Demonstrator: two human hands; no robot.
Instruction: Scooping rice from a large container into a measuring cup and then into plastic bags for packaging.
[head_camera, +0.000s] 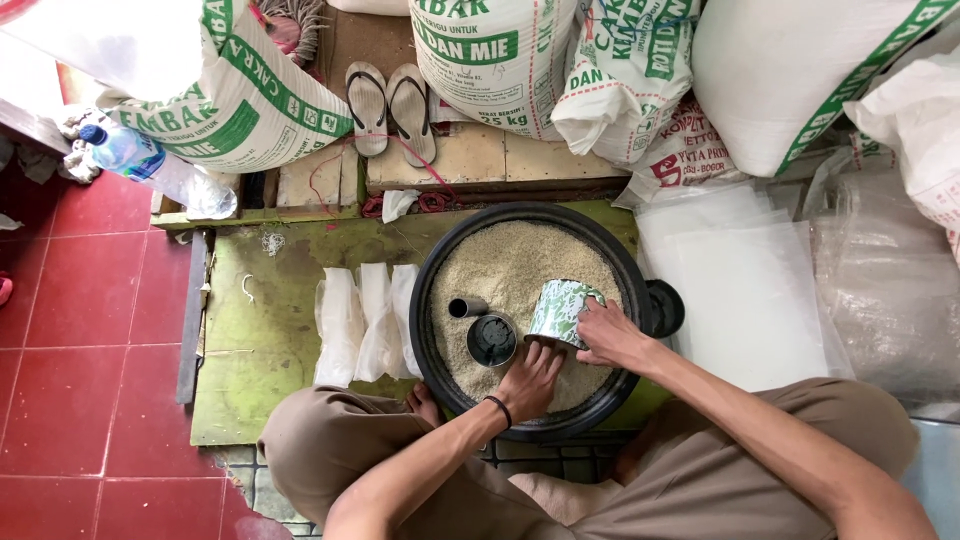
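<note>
A wide black basin (437, 262) full of pale grain stands on a green board in front of me. My right hand (608, 334) grips a green-and-white patterned mug (562, 311), tilted on its side over the grain. My left hand (531, 380), with a black band at the wrist, rests on the grain at the near side, just below the mug. A small black cup (492, 339) and a short grey tube (466, 307) lie in the grain to the left of my hands.
Three filled clear bags (365, 322) lie left of the basin. A stack of empty plastic bags (740, 290) lies to the right. Large white sacks (500, 55) stand behind, with a pair of sandals (390, 108) and a water bottle (150, 165). Red tile floor (80, 330) at left.
</note>
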